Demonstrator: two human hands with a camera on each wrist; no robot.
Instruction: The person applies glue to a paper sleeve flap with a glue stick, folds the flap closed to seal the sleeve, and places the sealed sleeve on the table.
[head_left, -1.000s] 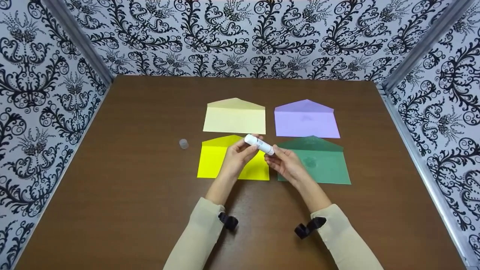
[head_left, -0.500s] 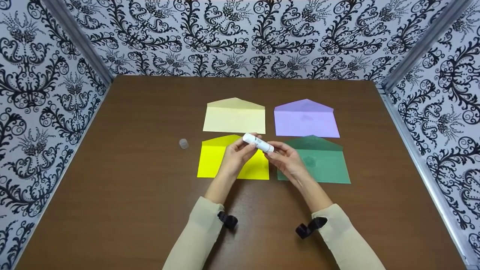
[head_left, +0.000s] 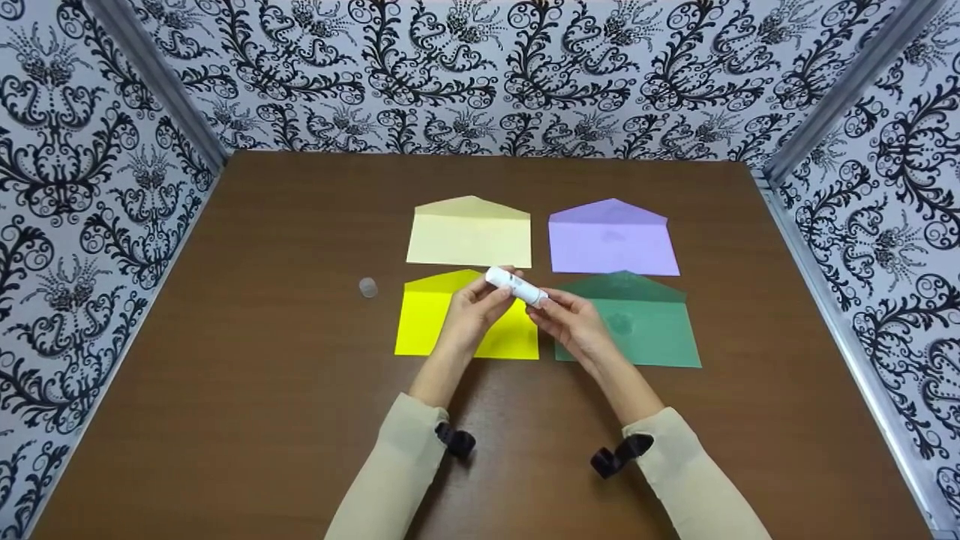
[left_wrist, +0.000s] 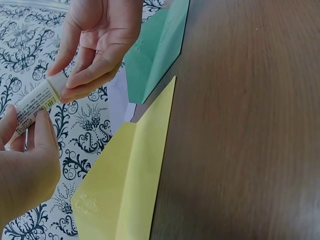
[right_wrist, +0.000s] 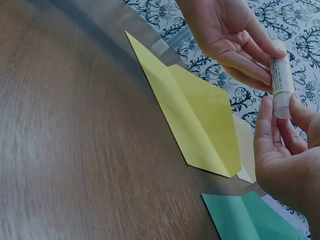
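Both hands hold a white glue stick (head_left: 517,287) slantwise above the gap between the yellow envelope (head_left: 427,324) and the green envelope (head_left: 652,330). My left hand (head_left: 471,315) grips the barrel between thumb and fingers. At the lower right end, my right hand (head_left: 576,324) pinches the translucent base (right_wrist: 282,107) with thumb and fingertips. Wet-looking smears show on the yellow envelope's flap (left_wrist: 86,202) in the left wrist view. A small clear cap (head_left: 367,287) lies on the table, left of the yellow envelope.
A cream envelope (head_left: 469,236) and a purple envelope (head_left: 613,244) lie behind the front pair, flaps raised away from me. The brown table (head_left: 262,390) is bounded by patterned walls (head_left: 480,75) at the back and sides.
The right hand's thumb and fingers have shifted around the base of the glue stick. The left hand and the stick have moved slightly left; envelopes and cap stay put.
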